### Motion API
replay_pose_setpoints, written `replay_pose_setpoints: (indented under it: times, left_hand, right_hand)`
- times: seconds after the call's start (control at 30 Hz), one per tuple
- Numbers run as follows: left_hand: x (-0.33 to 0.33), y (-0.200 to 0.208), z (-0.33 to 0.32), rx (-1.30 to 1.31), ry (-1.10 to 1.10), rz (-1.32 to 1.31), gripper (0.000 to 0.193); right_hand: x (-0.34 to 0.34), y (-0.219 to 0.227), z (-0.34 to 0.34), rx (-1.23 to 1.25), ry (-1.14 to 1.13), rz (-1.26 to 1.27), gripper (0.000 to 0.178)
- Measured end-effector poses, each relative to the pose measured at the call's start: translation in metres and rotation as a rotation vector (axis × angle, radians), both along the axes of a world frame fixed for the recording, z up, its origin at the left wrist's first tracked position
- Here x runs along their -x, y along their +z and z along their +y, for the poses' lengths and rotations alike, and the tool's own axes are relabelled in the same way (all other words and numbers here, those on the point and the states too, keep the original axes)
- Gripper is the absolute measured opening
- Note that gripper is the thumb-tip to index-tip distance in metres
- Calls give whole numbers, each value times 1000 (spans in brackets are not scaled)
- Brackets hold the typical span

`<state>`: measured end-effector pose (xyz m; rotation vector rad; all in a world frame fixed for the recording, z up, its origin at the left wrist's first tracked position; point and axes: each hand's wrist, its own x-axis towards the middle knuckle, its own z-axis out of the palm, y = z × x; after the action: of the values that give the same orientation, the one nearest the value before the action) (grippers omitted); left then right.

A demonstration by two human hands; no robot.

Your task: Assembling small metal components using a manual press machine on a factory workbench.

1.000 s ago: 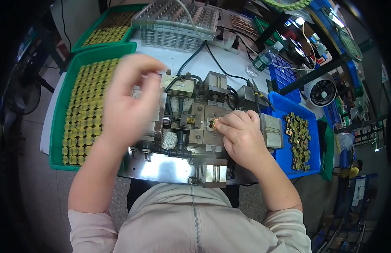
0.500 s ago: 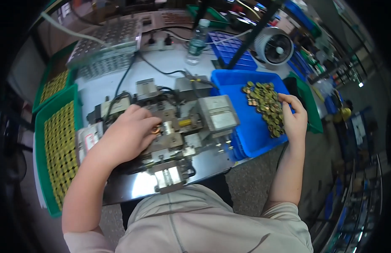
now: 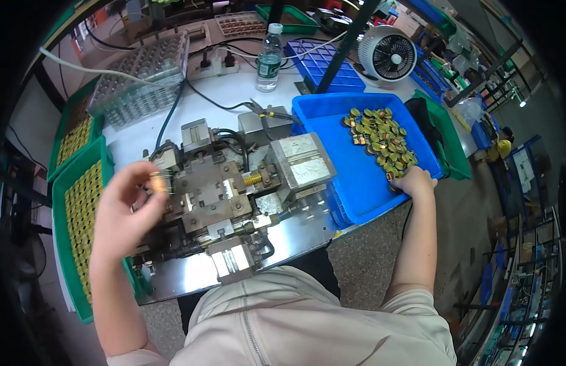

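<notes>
My left hand (image 3: pixel 121 213) is raised at the left side of a metal clamping fixture (image 3: pixel 213 183). Between its thumb and fingers is a small copper-wound coil (image 3: pixel 159 182) with thin metal pins. My right hand (image 3: pixel 417 181) is down in the blue tray (image 3: pixel 347 177), at the near edge of a heap of similar coils with yellow-green tops (image 3: pixel 383 137). Its fingers are bent together around a coil (image 3: pixel 390 177) at their tips; part of the grip is hidden by the hand. The middle of the fixture shows bare metal blocks and a yellow spring.
At the left, a green tray (image 3: pixel 103 146) holds rows of coils. Stacked clear plastic trays (image 3: pixel 139 76) stand behind it. A water bottle (image 3: pixel 269 61), pliers (image 3: pixel 268 112), a blue divided tray (image 3: pixel 325 67) and a white fan (image 3: pixel 386 55) are at the back. Cables cross the table.
My left hand has moved left and up off the fixture, bringing a coil with it. My right hand has moved down from the heap's right side to its near edge.
</notes>
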<state>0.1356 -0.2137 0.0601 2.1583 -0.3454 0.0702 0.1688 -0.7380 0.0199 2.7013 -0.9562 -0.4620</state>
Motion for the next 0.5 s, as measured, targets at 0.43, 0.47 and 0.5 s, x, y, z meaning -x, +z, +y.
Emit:
replay_pose_setpoints:
  times: [0.43,0.47,0.5]
  left_hand:
    - [172,-25,236,242,748,233,37]
    - [182,-22,242,237,779,226,37]
    - [190,-20,246,147,819,293,37]
  right_hand:
    - [-35,-103,-136,-524,342,-521,41]
    - [-42,-108,-159,-517,352,-551,39]
    - [-46,-124,-176,-507,359,-583,38]
